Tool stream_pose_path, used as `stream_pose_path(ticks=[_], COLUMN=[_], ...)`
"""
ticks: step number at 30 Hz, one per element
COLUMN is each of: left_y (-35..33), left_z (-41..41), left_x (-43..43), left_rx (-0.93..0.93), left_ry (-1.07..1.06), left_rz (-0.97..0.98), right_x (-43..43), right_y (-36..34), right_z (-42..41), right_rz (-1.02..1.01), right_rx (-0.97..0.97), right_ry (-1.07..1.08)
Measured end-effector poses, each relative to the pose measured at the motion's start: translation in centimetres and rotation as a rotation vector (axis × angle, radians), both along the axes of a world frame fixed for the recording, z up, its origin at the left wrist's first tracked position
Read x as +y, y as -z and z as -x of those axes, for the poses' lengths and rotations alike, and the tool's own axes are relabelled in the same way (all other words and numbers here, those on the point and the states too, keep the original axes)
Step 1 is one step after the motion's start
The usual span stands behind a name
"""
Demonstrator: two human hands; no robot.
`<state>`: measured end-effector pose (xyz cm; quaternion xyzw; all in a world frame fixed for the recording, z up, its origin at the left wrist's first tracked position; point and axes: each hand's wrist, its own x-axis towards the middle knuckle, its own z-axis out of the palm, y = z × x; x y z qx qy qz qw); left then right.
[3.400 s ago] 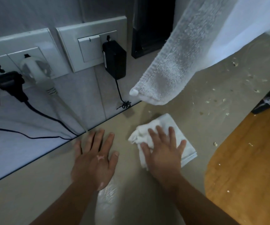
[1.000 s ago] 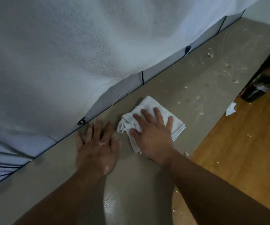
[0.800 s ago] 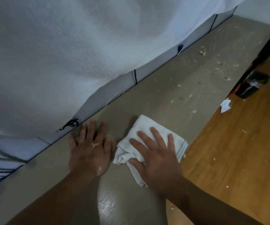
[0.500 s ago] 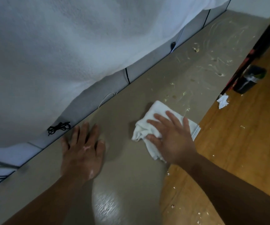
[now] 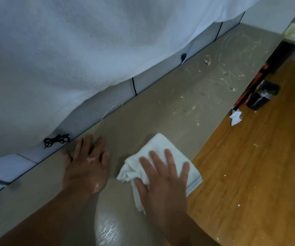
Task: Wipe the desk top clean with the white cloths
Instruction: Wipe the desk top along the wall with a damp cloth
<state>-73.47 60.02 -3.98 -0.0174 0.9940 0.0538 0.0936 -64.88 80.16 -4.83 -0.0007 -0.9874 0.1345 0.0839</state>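
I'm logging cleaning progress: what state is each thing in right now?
left hand, flat on the desk top, holding nothing
right hand, flat, pressing the folded cloth
folded cloth, lying on the desk top, bunched at one side
desk top, smeared and crumb-strewn beyond the cloth
hanging towel, draped above, covering the wall
black cord, bundled by the wall
tissue, crumpled on the wooden surface

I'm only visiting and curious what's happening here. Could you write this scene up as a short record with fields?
Left hand: flat on the desk top, holding nothing
Right hand: straight fingers pressing the folded white cloth onto the desk
Dirt: crumbs and smears farther along the desk, past the cloth
Above: big white towel hanging over the wall
Wooden surface: crumpled tissue near the desk edge
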Motion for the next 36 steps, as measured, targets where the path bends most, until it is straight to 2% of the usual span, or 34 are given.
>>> stream_pose_path(ticks=[4,7,12,17,22,25,27,30,36], left_y=[0.0,0.0,0.2,0.0,-0.2,-0.1,0.1,0.2,0.6], left_z=[1.4,2.5,4.4,4.5,5.0,5.3,5.6,6.0,6.1], left_x=[1.7,3.5,5.4,5.5,5.7,5.8,5.8,6.0,5.6], left_rx=[-0.041,-0.016,-0.031,-0.012,-0.017,-0.020,-0.030,-0.024,0.014], left_ry=[0.043,0.090,0.061,0.057,0.058,0.056,0.054,0.054,0.090], left_rz=[0.025,0.056,0.058,0.058,0.046,0.030,0.035,0.036,0.046], right_x=[3.0,5.8,11.7,16.6,15.8,13.2,10.9,6.8,3.5], right_y=[0.4,0.3,0.0,-0.6,-0.6,-0.6,-0.4,0.3,0.0], right_z=[0.7,3.6,9.7,15.2,17.0,15.5,13.2,8.9,5.8], right_rz=[0.032,0.044,0.001,0.041,0.083,0.081,0.052,-0.006,-0.040], right_rx=[0.012,-0.005,-0.103,-0.165,-0.124,-0.113,-0.087,-0.030,-0.071], right_ry=[-0.171,-0.180,-0.027,0.199,0.426,0.462,0.433,0.275,-0.031])
